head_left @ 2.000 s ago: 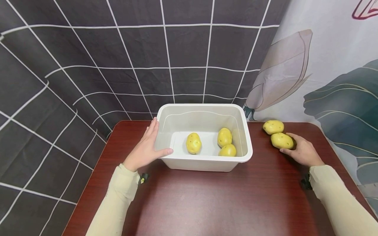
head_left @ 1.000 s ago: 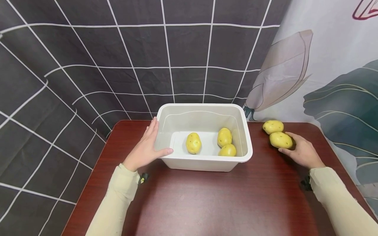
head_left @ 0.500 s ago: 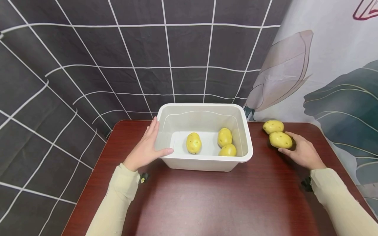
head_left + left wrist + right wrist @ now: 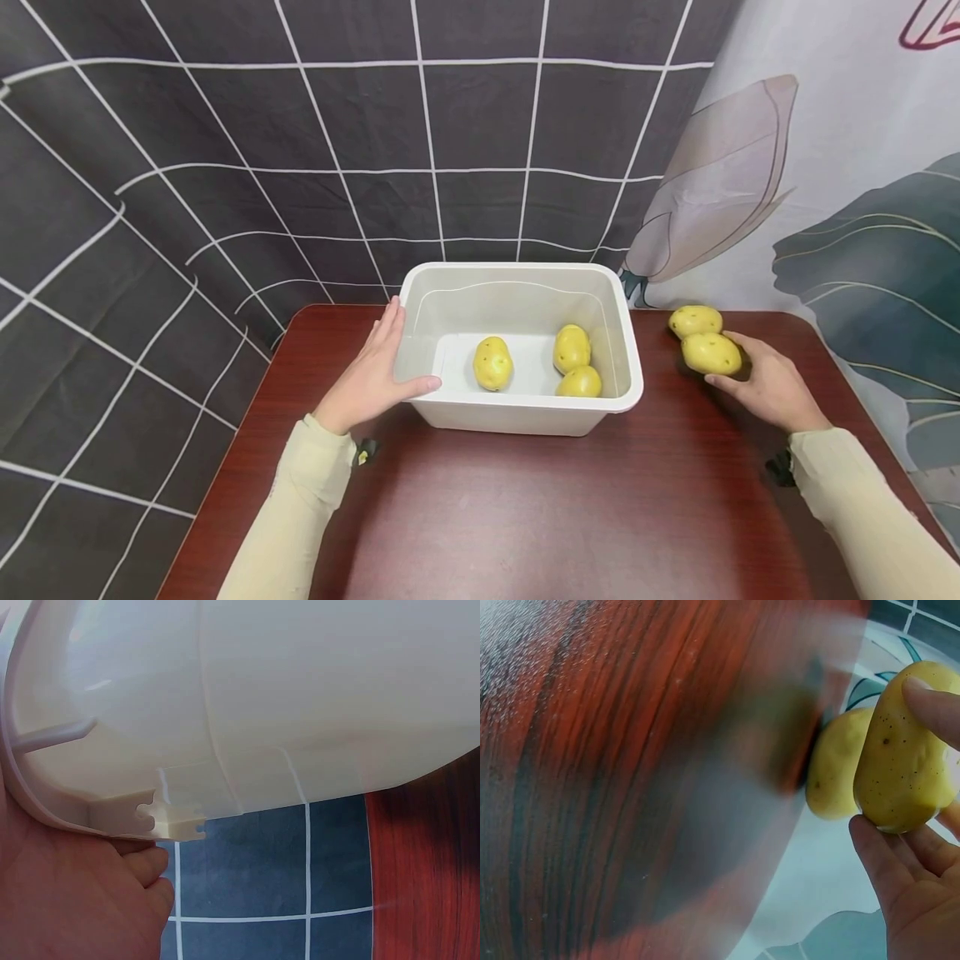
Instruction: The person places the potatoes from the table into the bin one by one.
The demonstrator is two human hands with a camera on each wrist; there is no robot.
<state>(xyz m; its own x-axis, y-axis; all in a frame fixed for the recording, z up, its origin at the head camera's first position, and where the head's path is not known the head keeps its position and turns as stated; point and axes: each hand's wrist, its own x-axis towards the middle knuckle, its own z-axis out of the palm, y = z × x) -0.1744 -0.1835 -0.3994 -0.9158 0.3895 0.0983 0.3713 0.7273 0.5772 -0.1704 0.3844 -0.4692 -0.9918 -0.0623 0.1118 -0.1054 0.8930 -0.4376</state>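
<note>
A white plastic bin (image 4: 517,417) stands on the table with three yellow potatoes inside: one potato (image 4: 492,364) left of centre, another potato (image 4: 572,348) and a third potato (image 4: 578,382) together at the right. My left hand (image 4: 367,375) rests against the bin's left end, fingers straight along the side and thumb over the front corner of the rim. In the left wrist view its fingers (image 4: 150,874) touch the underside of the rim. My right hand (image 4: 772,387) pinches a potato (image 4: 904,750) between thumb and fingers. Right behind it lies another potato (image 4: 695,320).
The dark red wooden table (image 4: 525,517) carries everything. Behind the bin hangs a dark cloth (image 4: 480,117) with a white grid. A pale flower-printed curtain (image 4: 840,275) hangs close behind the potatoes at the right.
My right hand has shifted the pinched potato slightly left and a little back, closer over the potato behind it. The left hand and the bin have stayed in place.
</note>
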